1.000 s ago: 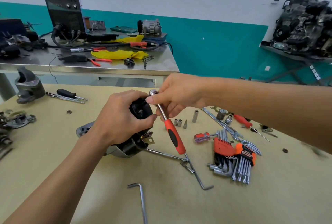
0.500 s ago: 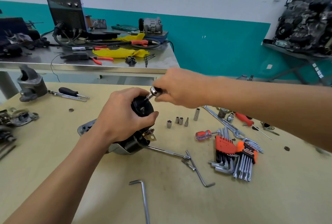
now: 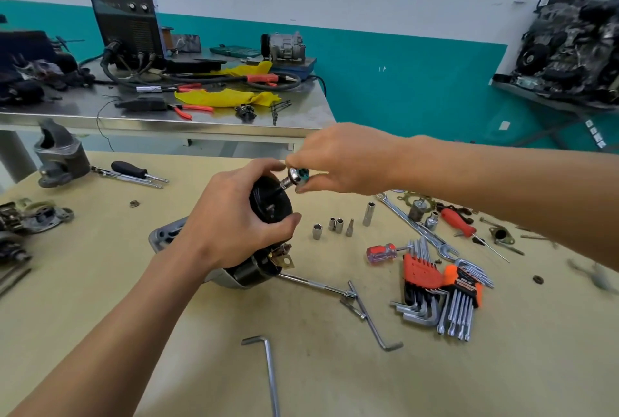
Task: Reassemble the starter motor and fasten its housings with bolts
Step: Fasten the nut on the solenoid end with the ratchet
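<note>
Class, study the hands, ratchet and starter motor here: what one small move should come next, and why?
Probably turn the ratchet clockwise a short way to tighten the hidden bolt. The right hand pinches the ratchet's head, its socket sits against the black end of the starter motor, and the left hand grips the motor, steadying it.

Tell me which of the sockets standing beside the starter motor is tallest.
The deep socket at the row's right end; the three short sockets left of it stand clearly lower.
</note>
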Demonstrator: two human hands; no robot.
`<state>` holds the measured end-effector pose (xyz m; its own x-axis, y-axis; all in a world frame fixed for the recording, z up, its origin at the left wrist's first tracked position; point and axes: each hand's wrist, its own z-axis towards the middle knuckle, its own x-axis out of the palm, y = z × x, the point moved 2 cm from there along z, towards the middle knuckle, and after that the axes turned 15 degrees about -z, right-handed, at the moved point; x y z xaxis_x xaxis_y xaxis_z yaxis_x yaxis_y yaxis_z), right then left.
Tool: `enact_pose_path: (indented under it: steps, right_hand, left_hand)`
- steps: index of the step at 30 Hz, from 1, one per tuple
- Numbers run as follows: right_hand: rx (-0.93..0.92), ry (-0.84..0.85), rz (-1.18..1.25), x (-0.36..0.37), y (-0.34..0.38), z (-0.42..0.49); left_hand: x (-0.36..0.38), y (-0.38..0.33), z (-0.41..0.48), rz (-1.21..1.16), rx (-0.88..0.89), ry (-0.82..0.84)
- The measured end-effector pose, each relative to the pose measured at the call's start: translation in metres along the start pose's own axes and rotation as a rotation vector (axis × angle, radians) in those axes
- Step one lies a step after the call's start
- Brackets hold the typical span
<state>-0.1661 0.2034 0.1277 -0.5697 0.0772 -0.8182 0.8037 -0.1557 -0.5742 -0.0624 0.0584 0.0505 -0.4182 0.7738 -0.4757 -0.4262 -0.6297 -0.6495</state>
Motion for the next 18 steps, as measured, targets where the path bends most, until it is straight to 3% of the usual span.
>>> enact_pose_path:
  steps: [3,10,15,18]
  right_hand:
    - [0.223,0.023,0.414,0.002,0.007,-0.002]
    - [0.664,0.102,0.907,0.005,0.027,-0.001]
    - [0.79,0.121,1.075,0.008,0.033,-0.002]
    - [0.661,0.059,0.971,0.006,0.032,-0.005]
  left_hand:
    - [0.001,0.002,0.002,-0.007,-0.005,-0.011]
    - [0.005,0.004,-0.003,-0.026,-0.002,-0.046]
    - [0.008,0.002,-0.007,0.007,0.027,-0.067]
    - [0.006,0.001,-0.007,0.014,0.03,-0.072]
